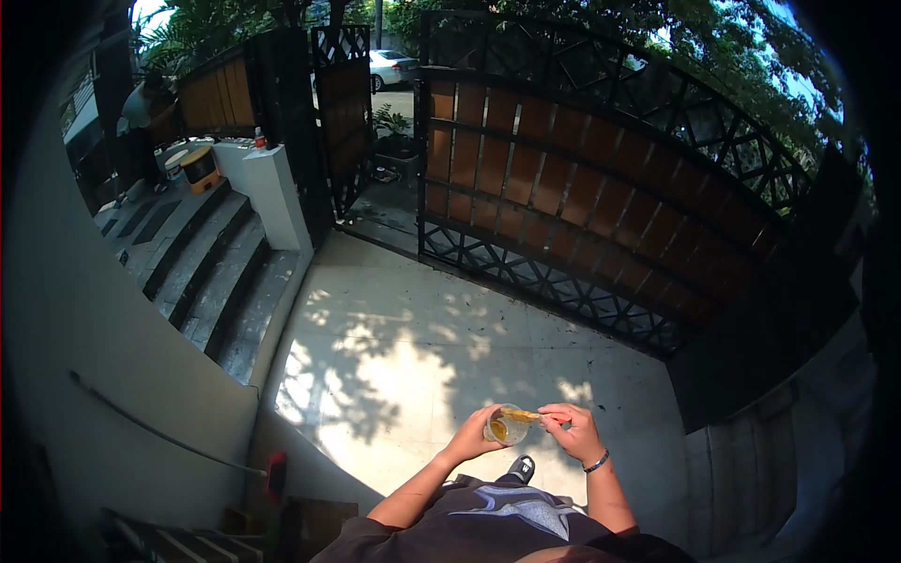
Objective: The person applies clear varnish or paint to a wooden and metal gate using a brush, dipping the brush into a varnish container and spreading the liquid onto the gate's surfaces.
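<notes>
My left hand (476, 435) is wrapped round a clear plastic cup (515, 433), with some amber-brown liquid (498, 430) showing inside it. Between the fingers of my right hand (574, 433) is a slim, yellowish paintbrush (522, 414). Its far end lies over the cup's rim, pointing toward my left hand. Both hands are close together in front of my body, above the pale tiled floor (375, 281).
Ahead stands a large gate of brown panels and black metal (582, 178), with a narrower gate leaf (340, 122) swung open beside it. Steps (211, 272) rise at left, where a person (143, 108) is near a yellow-topped bucket (200, 169). A long-handled red-headed broom (274, 474) leans on the left wall.
</notes>
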Action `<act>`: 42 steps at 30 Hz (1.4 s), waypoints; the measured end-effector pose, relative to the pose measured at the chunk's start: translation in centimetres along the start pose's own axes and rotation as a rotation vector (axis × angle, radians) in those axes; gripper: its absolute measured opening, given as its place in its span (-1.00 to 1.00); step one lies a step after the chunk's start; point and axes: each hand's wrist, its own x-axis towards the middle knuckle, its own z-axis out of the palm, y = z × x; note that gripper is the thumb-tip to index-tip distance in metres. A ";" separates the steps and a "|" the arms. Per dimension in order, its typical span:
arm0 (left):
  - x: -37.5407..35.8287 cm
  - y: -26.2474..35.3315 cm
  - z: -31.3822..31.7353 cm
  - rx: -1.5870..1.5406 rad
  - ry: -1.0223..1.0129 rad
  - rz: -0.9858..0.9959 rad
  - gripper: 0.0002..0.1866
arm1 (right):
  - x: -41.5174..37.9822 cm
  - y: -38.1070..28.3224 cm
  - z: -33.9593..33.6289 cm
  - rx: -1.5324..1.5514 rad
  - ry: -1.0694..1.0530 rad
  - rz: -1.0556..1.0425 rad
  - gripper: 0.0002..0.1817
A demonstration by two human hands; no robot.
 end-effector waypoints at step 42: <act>1.5 0.5 -3.5 0.013 0.118 -0.032 -0.14 | 3.6 -0.2 3.3 -0.089 -0.068 -0.053 -0.87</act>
